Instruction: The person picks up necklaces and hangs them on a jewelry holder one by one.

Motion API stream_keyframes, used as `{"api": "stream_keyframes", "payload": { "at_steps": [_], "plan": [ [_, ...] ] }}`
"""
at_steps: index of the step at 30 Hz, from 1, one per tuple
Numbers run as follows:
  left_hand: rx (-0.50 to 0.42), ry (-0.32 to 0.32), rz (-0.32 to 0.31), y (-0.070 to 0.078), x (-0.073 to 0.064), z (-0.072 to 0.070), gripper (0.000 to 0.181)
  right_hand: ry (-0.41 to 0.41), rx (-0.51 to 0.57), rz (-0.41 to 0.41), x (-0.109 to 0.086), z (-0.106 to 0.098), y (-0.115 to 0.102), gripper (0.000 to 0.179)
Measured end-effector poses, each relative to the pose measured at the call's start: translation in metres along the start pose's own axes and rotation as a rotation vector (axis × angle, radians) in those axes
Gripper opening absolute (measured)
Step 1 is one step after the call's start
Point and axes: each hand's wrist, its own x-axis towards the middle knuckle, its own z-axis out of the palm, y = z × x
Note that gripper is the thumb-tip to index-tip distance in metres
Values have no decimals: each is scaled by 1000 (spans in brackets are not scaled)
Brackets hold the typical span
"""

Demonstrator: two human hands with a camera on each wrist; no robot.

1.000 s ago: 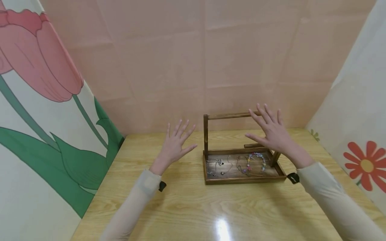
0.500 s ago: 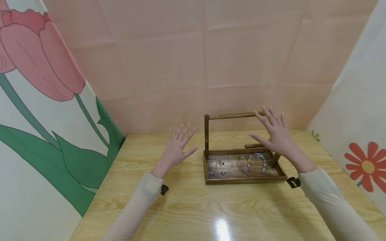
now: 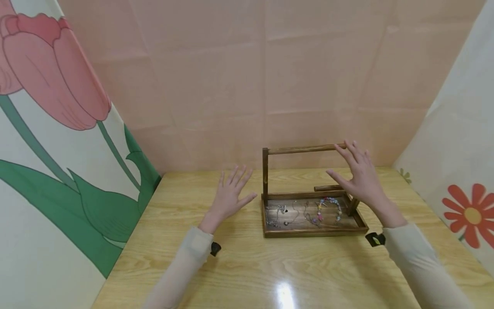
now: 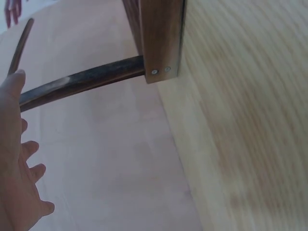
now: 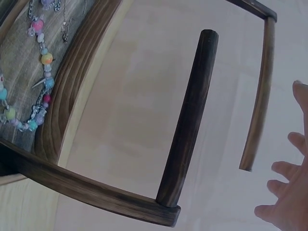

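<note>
A dark wooden jewellery stand (image 3: 265, 171) sits on the table, with a shallow tray at its base and two bars on posts of different heights. A beaded bracelet (image 3: 319, 210) in many colours lies in the tray, beside thin necklaces (image 3: 286, 223) and a silver chain (image 3: 272, 223). My left hand (image 3: 227, 199) hovers left of the stand, fingers spread, holding nothing. Over the stand's right side, my right hand (image 3: 364, 182) is raised with extended fingers and holds nothing. In the right wrist view, a gap separates this hand (image 5: 291, 180) from the upper bar (image 5: 260, 106).
The wood-grain table (image 3: 231, 270) stretches in front of the stand. Behind it hangs a creased pink backdrop (image 3: 208, 86). Panels with a printed tulip (image 3: 77, 81) and a red flower (image 3: 471, 216) flank the table.
Both hands have drifted slightly right and lower in the head view, with fingers still extended. The stand and jewellery keep their places on the table; the view has shifted a little.
</note>
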Motion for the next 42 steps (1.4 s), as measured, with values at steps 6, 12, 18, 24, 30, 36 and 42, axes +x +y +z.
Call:
{"api": "stream_keyframes", "payload": {
  "at_steps": [6, 12, 18, 24, 30, 36, 42],
  "plan": [
    [-14, -20, -7, 3, -4, 9, 74, 68, 38, -12, -4, 5, 0, 66],
    [-20, -16, 5, 6, -8, 19, 74, 132, 73, -30, -7, 9, 1, 62],
    [-26, -17, 6, 8, -12, 29, 75, 154, 87, -24, -12, 11, 4, 61],
    [-33, -44, -11, 10, -16, 36, 75, 164, 96, -47, -18, 13, 6, 59],
    [-34, -46, -14, 14, -20, 38, 74, 187, 100, -27, -24, 13, 8, 55],
    [-52, -71, -21, 16, -23, 43, 75, 202, 105, -23, -30, 12, 12, 49],
    [-87, -72, -18, 16, -27, 50, 75, 227, 102, -7, -36, 12, 12, 45]
  ]
}}
